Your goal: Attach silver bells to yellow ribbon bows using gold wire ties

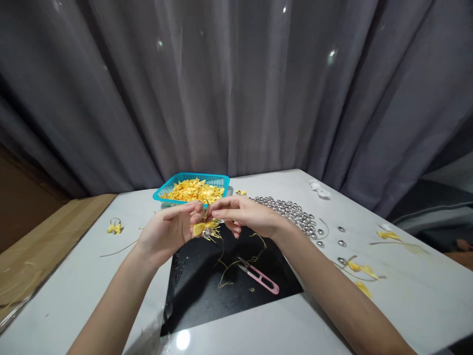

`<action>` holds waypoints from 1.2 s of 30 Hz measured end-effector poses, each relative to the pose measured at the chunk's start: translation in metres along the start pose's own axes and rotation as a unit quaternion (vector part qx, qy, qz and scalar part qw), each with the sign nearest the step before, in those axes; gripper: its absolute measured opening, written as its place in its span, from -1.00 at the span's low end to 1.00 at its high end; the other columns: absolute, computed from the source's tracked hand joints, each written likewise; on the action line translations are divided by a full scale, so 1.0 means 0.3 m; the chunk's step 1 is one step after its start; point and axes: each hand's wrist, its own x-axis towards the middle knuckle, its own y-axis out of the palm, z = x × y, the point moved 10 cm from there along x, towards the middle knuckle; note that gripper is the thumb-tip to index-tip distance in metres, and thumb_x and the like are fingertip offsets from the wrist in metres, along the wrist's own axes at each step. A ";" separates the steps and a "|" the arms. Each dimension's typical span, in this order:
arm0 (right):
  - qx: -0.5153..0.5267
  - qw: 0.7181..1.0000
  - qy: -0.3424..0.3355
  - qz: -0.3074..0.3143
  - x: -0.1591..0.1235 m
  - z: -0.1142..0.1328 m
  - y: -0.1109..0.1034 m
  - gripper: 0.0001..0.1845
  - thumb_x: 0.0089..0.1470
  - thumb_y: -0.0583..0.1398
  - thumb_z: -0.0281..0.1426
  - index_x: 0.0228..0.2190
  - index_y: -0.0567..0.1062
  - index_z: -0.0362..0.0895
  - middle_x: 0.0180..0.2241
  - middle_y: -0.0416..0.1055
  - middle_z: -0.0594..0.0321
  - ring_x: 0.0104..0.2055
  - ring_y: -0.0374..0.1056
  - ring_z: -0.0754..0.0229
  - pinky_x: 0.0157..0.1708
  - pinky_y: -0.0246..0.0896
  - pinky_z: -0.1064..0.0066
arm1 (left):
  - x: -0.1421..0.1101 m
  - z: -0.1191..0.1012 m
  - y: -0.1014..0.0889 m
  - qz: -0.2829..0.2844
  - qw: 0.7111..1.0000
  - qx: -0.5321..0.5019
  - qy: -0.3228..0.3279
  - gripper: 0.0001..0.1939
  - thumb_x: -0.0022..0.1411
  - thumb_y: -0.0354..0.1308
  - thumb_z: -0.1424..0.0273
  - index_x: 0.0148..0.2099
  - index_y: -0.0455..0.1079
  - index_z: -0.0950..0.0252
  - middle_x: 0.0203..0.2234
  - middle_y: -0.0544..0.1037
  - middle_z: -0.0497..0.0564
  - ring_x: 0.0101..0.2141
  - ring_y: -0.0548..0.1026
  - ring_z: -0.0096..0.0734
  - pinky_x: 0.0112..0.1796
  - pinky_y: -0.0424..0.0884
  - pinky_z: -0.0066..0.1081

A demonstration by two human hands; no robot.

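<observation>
My left hand [173,223] is raised over the black mat, its fingers curled and closed on a small yellow ribbon bow [199,229] with a thin gold cord loop [207,211]. A round silver bell [207,232] hangs at the bow. My right hand [247,213] meets the left fingertips from the other side, its fingers closed together at the cord; the exact pinch is partly hidden. Several gold strands [214,233] stick out below the hands. Pink-handled thread snips [260,278] lie on the black mat [207,296] beside a loose cord [221,276].
Behind my hands stands a blue basket [158,194] full of yellow ribbon bows [194,190]. Many silver bells [295,214] are spread right of it. A yellow bow [115,227] lies left; yellow ribbon pieces [362,268] lie right. Cardboard [48,241] borders the left, a grey curtain [229,98] the back.
</observation>
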 end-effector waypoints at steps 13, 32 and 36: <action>0.039 0.993 -0.089 -0.061 0.001 0.050 -0.006 -0.82 -0.04 0.28 -0.34 -0.37 0.44 -0.16 -0.60 0.20 0.43 -0.65 0.05 0.46 -0.67 0.07 0.57 | -0.023 -0.012 0.051 0.058 0.997 -0.040 0.011 -0.80 0.13 -0.01 0.56 -0.52 0.31 0.39 -0.67 0.22 -0.06 -0.55 0.31 -0.48 -0.46 0.40 -0.45; 0.030 0.993 -0.091 -0.071 -0.008 0.059 0.010 -0.77 -0.12 0.32 -0.31 -0.45 0.42 -0.17 -0.72 0.18 0.50 -0.71 0.05 0.46 -0.74 -0.04 0.58 | -0.029 -0.028 0.052 0.055 0.997 -0.052 0.019 -0.76 0.12 -0.05 0.57 -0.56 0.29 0.38 -0.66 0.22 -0.05 -0.56 0.30 -0.49 -0.46 0.40 -0.46; 0.039 0.992 -0.095 -0.075 -0.012 0.064 0.009 -0.75 -0.13 0.33 -0.32 -0.42 0.41 -0.16 -0.70 0.18 0.50 -0.71 0.05 0.46 -0.74 -0.03 0.58 | -0.033 -0.031 0.054 0.055 0.997 -0.052 0.024 -0.76 0.11 -0.06 0.58 -0.57 0.29 0.38 -0.68 0.21 -0.05 -0.58 0.29 -0.51 -0.47 0.40 -0.46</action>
